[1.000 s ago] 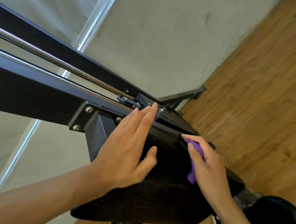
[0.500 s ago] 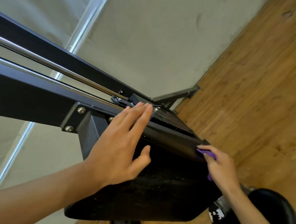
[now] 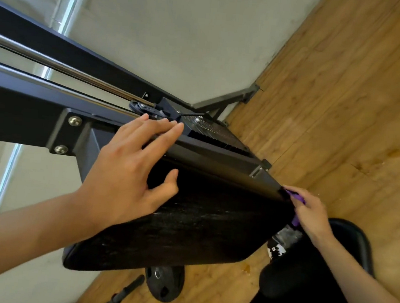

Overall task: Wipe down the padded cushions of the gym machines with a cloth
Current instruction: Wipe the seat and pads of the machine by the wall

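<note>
A black padded cushion of a gym machine fills the middle of the view, its surface streaked. My left hand lies flat on the cushion's upper left part, fingers straight and reaching over its top edge. My right hand holds a purple cloth against the cushion's far right corner. Most of the cloth is hidden under that hand.
The machine's black frame and chrome guide rods run from the left to a weight stack. A black seat pad sits lower right. A weight plate and a bar lie on the wooden floor.
My right hand has slid the purple cloth rightward along the cushion's top edge to its far corner. My left hand has stayed flat on the cushion.
</note>
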Demonstrator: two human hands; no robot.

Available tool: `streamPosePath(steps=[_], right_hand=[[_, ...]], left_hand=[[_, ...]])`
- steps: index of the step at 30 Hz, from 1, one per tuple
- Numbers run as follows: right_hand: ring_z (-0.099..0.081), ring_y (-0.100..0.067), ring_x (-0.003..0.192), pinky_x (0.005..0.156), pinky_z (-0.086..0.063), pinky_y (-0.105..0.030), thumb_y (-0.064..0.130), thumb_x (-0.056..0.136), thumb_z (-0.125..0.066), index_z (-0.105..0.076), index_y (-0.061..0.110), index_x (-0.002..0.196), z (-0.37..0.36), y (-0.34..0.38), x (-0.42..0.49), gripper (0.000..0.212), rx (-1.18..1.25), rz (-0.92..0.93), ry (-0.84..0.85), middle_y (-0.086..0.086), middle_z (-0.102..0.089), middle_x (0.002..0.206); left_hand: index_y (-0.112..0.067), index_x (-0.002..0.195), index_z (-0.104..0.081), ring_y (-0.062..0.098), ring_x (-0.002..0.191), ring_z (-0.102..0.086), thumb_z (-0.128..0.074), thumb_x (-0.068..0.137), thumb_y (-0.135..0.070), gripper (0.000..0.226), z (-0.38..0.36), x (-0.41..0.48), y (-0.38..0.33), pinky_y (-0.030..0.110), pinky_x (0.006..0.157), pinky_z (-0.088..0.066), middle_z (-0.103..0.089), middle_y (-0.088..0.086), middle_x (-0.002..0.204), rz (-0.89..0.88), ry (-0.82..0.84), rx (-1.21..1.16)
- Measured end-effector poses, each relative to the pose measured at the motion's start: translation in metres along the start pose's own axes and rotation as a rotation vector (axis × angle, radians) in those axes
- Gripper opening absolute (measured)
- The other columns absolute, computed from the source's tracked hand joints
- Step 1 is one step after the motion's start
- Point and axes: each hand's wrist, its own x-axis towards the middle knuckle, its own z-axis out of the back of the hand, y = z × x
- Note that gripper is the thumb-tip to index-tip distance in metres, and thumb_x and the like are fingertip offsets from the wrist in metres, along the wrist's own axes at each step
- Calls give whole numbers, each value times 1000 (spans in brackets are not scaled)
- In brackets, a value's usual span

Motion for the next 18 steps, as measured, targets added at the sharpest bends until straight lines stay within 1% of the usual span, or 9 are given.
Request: streamPosePath(steps=[2, 3, 5, 7, 9, 11, 13, 14, 18], right_hand=[[-51, -17, 37, 42, -44, -24, -2, 103, -46, -72, 15, 125, 6, -22, 21, 38, 0, -98, -23, -1, -64, 54], [-53, -19, 39, 46, -48, -29, -1, 102, -47, -74, 19, 120, 3, -24, 29, 39, -21, -91, -26, -4, -68, 60], [-64, -21, 60, 60, -55, -41, 1, 99, -52, -77, 35, 105, -7, -11, 32, 42, -56, -4, -21, -5, -76, 89], [-64, -15, 81, 66, -52, -33, 4, 100, -55, -76, 39, 107, -19, 24, 16, 41, -46, 164, 48, 4, -72, 112], [-64, -8, 86, 70, -49, -23, 6, 102, -55, -73, 35, 119, -27, 54, -5, 38, -15, 358, 146, 15, -67, 119], [-68, -12, 81, 69, -53, -20, 4, 103, -53, -71, 29, 126, -30, 63, -18, 39, -2, 486, 188, 18, -63, 121], [-66, -22, 57, 54, -51, -22, 3, 104, -51, -71, 32, 122, -24, 42, -8, 40, 2, 436, 196, 14, -63, 121], [-64, -25, 51, 51, -51, -24, 2, 104, -51, -72, 36, 117, -16, 24, 2, 42, -8, 371, 165, 10, -65, 120], [-70, -38, 73, 53, -50, -25, 2, 103, -50, -69, 42, 103, 6, -16, 32, 44, -67, 90, 73, -8, -73, 112]], left_hand=[[-1, 143, -58, 29, 133, -52, -58, 93, -36, 61, 1, 0, 1, 46, 121, -36, -62, 17, 137, -2, -7, 5], [-1, 142, -59, 28, 133, -51, -58, 93, -36, 60, 1, 1, 0, 46, 120, -37, -62, 17, 137, -4, -11, 8], [0, 141, -60, 28, 132, -51, -58, 93, -35, 59, 0, 1, -2, 48, 118, -39, -62, 18, 136, -9, -11, -3], [0, 140, -61, 29, 132, -54, -59, 93, -34, 58, 0, 1, -2, 50, 118, -41, -62, 18, 136, -9, -11, -11], [0, 140, -61, 30, 131, -55, -60, 93, -34, 57, 0, 0, -1, 49, 117, -41, -62, 17, 137, -13, -6, -17], [0, 139, -62, 29, 132, -55, -60, 93, -34, 57, 1, 0, -1, 48, 117, -41, -63, 17, 136, -13, -11, -25], [0, 139, -62, 29, 131, -53, -60, 93, -34, 57, 1, 1, -2, 45, 116, -41, -63, 17, 135, -10, -21, -19], [0, 138, -62, 30, 131, -53, -60, 93, -34, 57, 1, 0, -2, 44, 115, -41, -63, 17, 134, -11, -23, -14], [-1, 139, -62, 31, 131, -53, -59, 94, -34, 56, 0, 1, -2, 35, 118, -38, -64, 17, 134, -4, -33, 8]])
